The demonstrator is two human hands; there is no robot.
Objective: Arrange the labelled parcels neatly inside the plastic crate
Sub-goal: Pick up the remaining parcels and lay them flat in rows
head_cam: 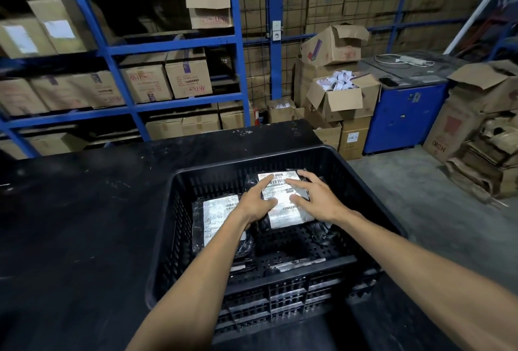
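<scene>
A black plastic crate (372, 199) sits on a black table, with black-wrapped parcels inside it. One parcel with a white label (281, 212) lies at the far right of the crate floor. My left hand (256, 202) and my right hand (318, 196) both rest flat on it, fingers spread, one at each side of its label. A second labelled parcel (217, 217) lies to its left, partly under my left forearm. Another label strip (297, 264) shows near the crate's front wall, mostly hidden.
The black table (84, 210) stretches left of the crate. Blue shelving (117, 51) with cardboard boxes stands behind. Open cartons (342, 98), a blue cabinet (406, 118) and flattened cardboard (482, 160) fill the floor at right.
</scene>
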